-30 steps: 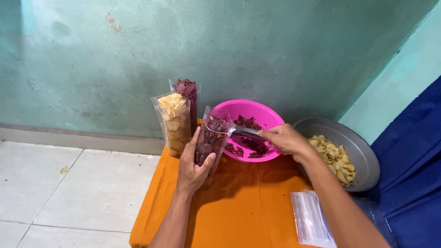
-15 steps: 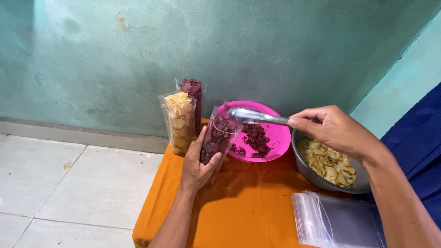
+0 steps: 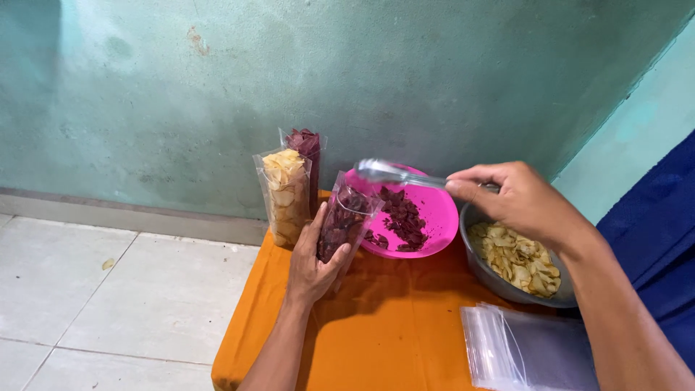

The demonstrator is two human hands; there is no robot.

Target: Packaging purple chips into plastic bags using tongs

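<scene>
My left hand [image 3: 311, 262] grips a clear plastic pouch [image 3: 346, 217] partly filled with dark red chips, held upright on the orange table [image 3: 384, 326]. My right hand [image 3: 517, 199] holds a metal spoon [image 3: 394, 174] level above the pouch's open top and the pink bowl [image 3: 438, 213] of dark red chips. Whether the spoon carries any chips cannot be told. Behind the held pouch stand two filled pouches, one of yellow chips [image 3: 284, 192] and one of dark red chips [image 3: 305, 148].
A grey metal bowl [image 3: 499, 286] of yellow chips sits right of the pink bowl. A stack of clear empty bags [image 3: 514, 351] lies at the table's near right. Blue cloth [image 3: 651, 239] hangs at the right. A teal wall stands behind; white floor tiles lie left.
My right hand lifted the spoon out of the pink bowl and brought it up over the pouch's mouth. The left hand kept its hold on the pouch.
</scene>
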